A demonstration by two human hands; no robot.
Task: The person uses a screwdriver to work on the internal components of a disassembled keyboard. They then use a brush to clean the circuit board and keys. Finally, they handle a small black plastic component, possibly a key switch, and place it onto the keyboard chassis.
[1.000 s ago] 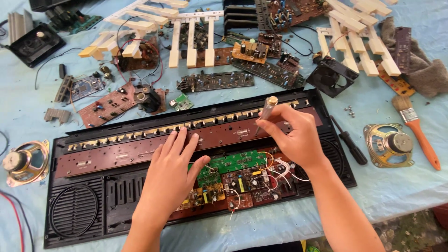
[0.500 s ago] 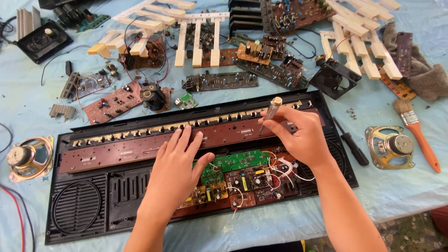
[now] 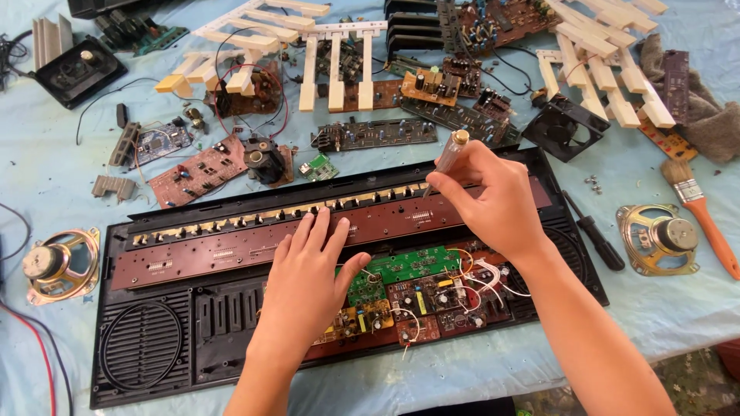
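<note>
A black keyboard base shell [image 3: 166, 343] lies open in front of me, with a long brown circuit strip [image 3: 216, 250] across its upper half and green and brown boards [image 3: 420, 289] with wires at its middle. My left hand [image 3: 308, 281] rests flat, fingers spread, on the brown strip and the boards. My right hand [image 3: 489, 200] grips a clear-handled screwdriver [image 3: 449, 154], tilted, its tip down on the strip near the top rail.
Loose speakers lie at the left [image 3: 58, 262] and right [image 3: 659, 239]. A black screwdriver [image 3: 593, 231], an orange-handled brush [image 3: 701, 212], a black fan [image 3: 565, 127], white key sets [image 3: 335, 65] and several circuit boards [image 3: 196, 169] lie scattered behind the shell on a light blue sheet.
The view has drifted slightly; my right hand has turned the screwdriver a little at the same spot. My left hand stays flat on the boards.
</note>
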